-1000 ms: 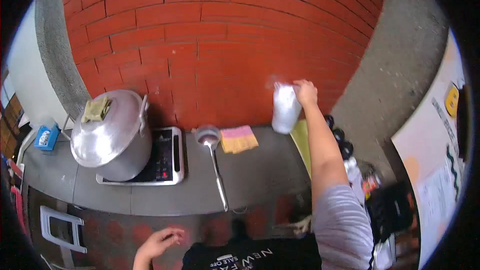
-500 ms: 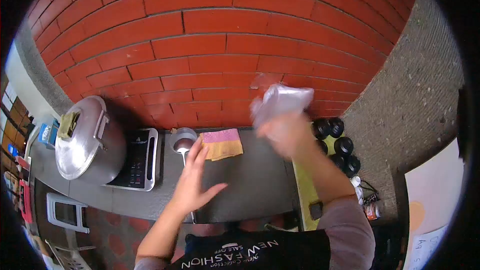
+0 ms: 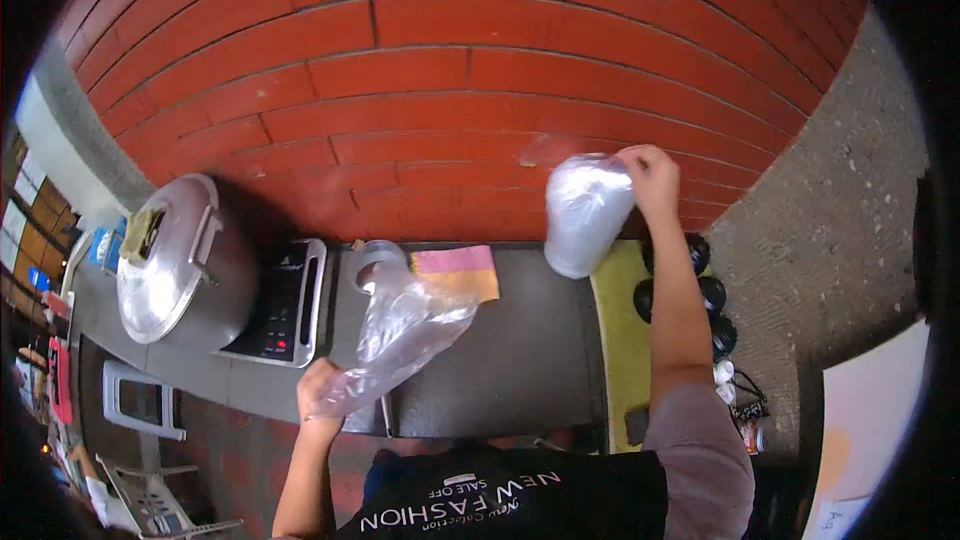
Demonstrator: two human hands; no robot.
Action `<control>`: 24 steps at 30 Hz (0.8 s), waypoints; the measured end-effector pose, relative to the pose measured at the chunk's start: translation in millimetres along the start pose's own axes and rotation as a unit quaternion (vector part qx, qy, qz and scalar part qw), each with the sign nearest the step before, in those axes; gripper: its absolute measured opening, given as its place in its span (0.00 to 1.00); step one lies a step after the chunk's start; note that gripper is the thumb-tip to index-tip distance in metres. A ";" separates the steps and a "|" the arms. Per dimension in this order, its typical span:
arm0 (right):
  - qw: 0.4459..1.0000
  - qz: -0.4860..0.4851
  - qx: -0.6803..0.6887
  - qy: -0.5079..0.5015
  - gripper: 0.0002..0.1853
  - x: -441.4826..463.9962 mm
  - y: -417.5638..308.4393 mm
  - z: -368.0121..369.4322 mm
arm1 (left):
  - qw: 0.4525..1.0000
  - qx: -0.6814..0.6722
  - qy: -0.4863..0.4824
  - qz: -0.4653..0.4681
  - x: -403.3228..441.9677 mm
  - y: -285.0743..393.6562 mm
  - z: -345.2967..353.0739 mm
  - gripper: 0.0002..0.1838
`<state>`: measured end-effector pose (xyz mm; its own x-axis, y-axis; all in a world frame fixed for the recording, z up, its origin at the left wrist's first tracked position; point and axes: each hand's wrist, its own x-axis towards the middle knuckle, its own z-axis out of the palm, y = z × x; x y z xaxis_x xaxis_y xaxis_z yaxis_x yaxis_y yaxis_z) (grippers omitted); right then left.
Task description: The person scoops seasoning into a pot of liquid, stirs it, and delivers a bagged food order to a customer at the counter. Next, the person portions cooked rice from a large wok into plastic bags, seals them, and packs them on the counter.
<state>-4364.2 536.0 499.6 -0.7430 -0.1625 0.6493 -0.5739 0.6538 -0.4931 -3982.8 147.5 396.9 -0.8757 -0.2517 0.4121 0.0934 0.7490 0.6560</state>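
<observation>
My left hand (image 3: 320, 390), at the counter's front edge, is closed on the end of a loose clear plastic bag (image 3: 405, 325). That bag stretches up to the right, over part of the ladle (image 3: 387, 414) and the cloth. At the back of the counter, my right hand (image 3: 652, 178) pinches the top of a wrapped, whitish translucent bundle (image 3: 588, 220). A bowl (image 3: 380, 258) lies partly behind the bag, beside the pink and yellow cloth (image 3: 480, 268).
A large lidded pot (image 3: 190, 270) stands on an induction cooker (image 3: 290, 305) at the left. Several black round objects (image 3: 713, 295) lie beside the green surface (image 3: 622, 340) on the right. A grey stool (image 3: 140, 400) is below the counter. Brick wall behind.
My left hand has moved down and left and now holds a clear bag stretched out. The whitish bundle now hangs upright from my right hand near the wall, after being tilted in it.
</observation>
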 end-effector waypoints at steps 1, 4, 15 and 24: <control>0.998 -0.009 0.026 0.048 0.08 0.7 -8.4 -5.0 | 0.997 -0.052 0.042 -0.045 -13.2 -3.8 -8.9 0.03; 0.977 -0.086 0.012 0.194 0.08 4.7 -46.7 -14.6 | 0.979 -0.093 0.134 -0.121 -42.6 -8.2 -36.0 0.04; 0.836 -0.232 0.392 0.306 0.10 -82.4 -256.4 37.9 | 0.811 -0.155 0.435 -0.360 -234.7 -29.8 -169.6 0.05; 0.472 -0.425 0.539 -0.554 0.58 -552.1 -747.7 175.8 | 0.668 -0.066 0.713 -0.202 -489.3 -8.4 -331.0 0.08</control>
<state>-3585.4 6.9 408.1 0.5302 -0.7049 0.4712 -0.2257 -0.6530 -0.7229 -3398.2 61.4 399.1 0.4912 -0.8156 0.3057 0.1104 0.4064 0.9070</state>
